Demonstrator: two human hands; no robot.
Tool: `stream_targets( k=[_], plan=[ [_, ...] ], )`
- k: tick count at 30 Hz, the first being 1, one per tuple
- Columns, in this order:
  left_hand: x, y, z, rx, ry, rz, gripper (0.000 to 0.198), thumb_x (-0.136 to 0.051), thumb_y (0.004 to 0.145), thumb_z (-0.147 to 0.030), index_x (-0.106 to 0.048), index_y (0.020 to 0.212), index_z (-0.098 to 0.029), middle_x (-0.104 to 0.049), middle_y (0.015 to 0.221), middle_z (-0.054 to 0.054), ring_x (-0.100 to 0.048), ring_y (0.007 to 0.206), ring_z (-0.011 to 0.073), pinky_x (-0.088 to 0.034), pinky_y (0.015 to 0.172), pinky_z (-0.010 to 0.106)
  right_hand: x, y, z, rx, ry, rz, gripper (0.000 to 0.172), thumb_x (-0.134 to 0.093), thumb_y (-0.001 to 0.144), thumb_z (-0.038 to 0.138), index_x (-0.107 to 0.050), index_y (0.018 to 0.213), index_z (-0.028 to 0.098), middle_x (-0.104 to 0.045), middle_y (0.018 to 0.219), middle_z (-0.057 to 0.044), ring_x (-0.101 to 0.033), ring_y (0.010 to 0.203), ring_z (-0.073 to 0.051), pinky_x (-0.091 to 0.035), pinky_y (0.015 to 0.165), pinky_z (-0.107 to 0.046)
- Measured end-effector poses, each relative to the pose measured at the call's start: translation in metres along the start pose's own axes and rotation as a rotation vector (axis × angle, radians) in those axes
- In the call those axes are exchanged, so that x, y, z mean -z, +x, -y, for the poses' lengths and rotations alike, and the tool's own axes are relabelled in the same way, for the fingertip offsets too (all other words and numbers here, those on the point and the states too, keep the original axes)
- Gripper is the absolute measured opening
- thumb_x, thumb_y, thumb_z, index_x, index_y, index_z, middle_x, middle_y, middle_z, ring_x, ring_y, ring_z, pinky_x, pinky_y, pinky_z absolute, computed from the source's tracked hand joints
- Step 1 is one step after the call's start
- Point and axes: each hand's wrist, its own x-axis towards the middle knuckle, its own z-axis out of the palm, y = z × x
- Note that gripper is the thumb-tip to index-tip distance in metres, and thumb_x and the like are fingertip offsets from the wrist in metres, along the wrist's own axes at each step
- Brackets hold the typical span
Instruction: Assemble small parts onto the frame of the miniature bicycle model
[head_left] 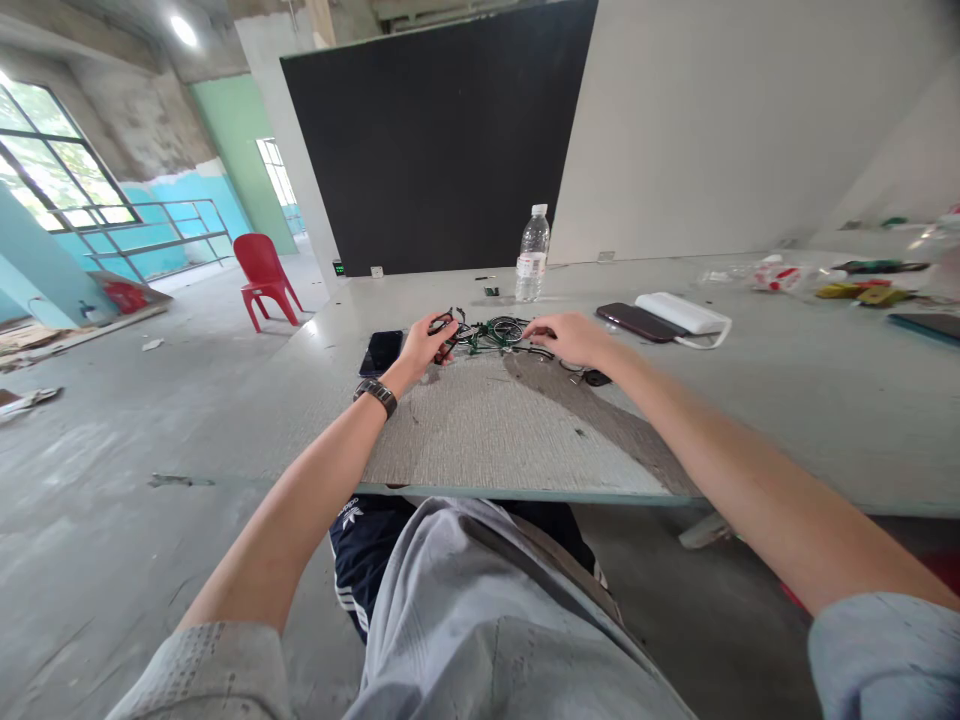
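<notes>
A small green model bicycle (491, 334) with thin spoked wheels lies on the table. At its left end, my left hand (427, 346), wearing a dark watch (376, 396), is closed around a thin black curved part (447, 326) whose kind I cannot make out. My right hand (571, 338) is at the other end, beside a wheel, fingers bent and slightly apart, tips pointing down at the table. Its thumb is hidden. Thin dark rod-like pieces (534, 351) lie just under its fingertips. Closer to me are a thin ring (571, 366) and a small black piece (597, 378).
A dark phone (381, 353) lies left of my left hand. A water bottle (532, 258) stands behind the bicycle. To the right are another phone (637, 322), a white corded block (684, 313) and yellow-handled items (862, 291). The table's front edge (525, 494) is near my lap.
</notes>
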Motion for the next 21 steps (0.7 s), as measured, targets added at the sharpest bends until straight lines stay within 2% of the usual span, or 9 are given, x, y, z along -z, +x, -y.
stream_targets(
  k=[3,7,10,13,15,18,21],
  plan=[
    [-0.001,-0.005,-0.005,0.007,0.019,0.078,0.021,-0.069,0.099,-0.031,-0.063,0.111,-0.015,-0.060,0.080,-0.001,-0.055,0.046,0.0063,-0.041,0.042,0.021,-0.005,0.001,0.011,0.033,0.056,0.047,0.029,-0.053,0.099,0.032,-0.076,0.113,0.024,-0.078,0.109,-0.009,-0.071,0.089,-0.024,-0.051,0.078,-0.039],
    [-0.001,-0.007,-0.004,0.031,0.036,0.238,0.028,-0.069,0.098,-0.034,-0.063,0.118,-0.016,-0.068,0.092,0.006,-0.058,0.046,0.0077,-0.046,0.042,0.023,-0.010,0.002,0.029,0.093,0.083,0.101,0.030,-0.051,0.098,0.029,-0.077,0.112,0.024,-0.079,0.109,-0.009,-0.072,0.094,-0.025,-0.052,0.082,-0.041],
    [0.001,-0.005,0.000,0.054,0.066,0.300,0.032,-0.071,0.097,-0.037,-0.062,0.120,-0.018,-0.070,0.095,0.007,-0.061,0.049,0.0087,-0.049,0.044,0.024,-0.005,0.003,0.030,0.081,0.046,0.068,0.031,-0.051,0.098,0.028,-0.077,0.113,0.024,-0.079,0.112,-0.009,-0.072,0.093,-0.025,-0.052,0.080,-0.040],
    [0.003,-0.003,0.004,0.061,0.093,0.329,0.032,-0.071,0.097,-0.038,-0.061,0.121,-0.020,-0.070,0.095,0.007,-0.063,0.051,0.0094,-0.051,0.045,0.023,0.008,0.002,0.012,0.007,-0.063,-0.045,0.033,-0.050,0.099,0.031,-0.077,0.116,0.024,-0.078,0.114,-0.010,-0.071,0.089,-0.024,-0.051,0.075,-0.038],
    [0.004,-0.002,0.006,0.060,0.098,0.340,0.030,-0.070,0.097,-0.038,-0.061,0.121,-0.021,-0.070,0.096,0.006,-0.064,0.051,0.0091,-0.052,0.045,0.022,0.020,-0.001,-0.010,-0.102,-0.148,-0.091,0.034,-0.050,0.100,0.032,-0.077,0.118,0.025,-0.080,0.105,-0.009,-0.070,0.082,-0.023,-0.050,0.072,-0.037],
    [0.004,-0.001,0.007,0.060,0.102,0.363,0.029,-0.070,0.097,-0.038,-0.062,0.121,-0.022,-0.068,0.091,0.005,-0.064,0.052,0.0099,-0.052,0.045,0.022,0.035,-0.006,-0.046,-0.208,-0.214,-0.077,0.032,-0.054,0.097,0.030,-0.078,0.117,0.023,-0.080,0.106,-0.009,-0.071,0.086,-0.024,-0.050,0.074,-0.036],
    [0.005,-0.001,0.007,0.072,0.100,0.379,0.030,-0.070,0.097,-0.038,-0.061,0.121,-0.022,-0.068,0.089,0.005,-0.064,0.052,0.0105,-0.051,0.044,0.023,0.043,-0.010,-0.071,-0.246,-0.203,0.009,0.029,-0.058,0.092,0.023,-0.080,0.111,0.021,-0.081,0.105,-0.008,-0.072,0.091,-0.025,-0.051,0.078,-0.035]
  ],
)
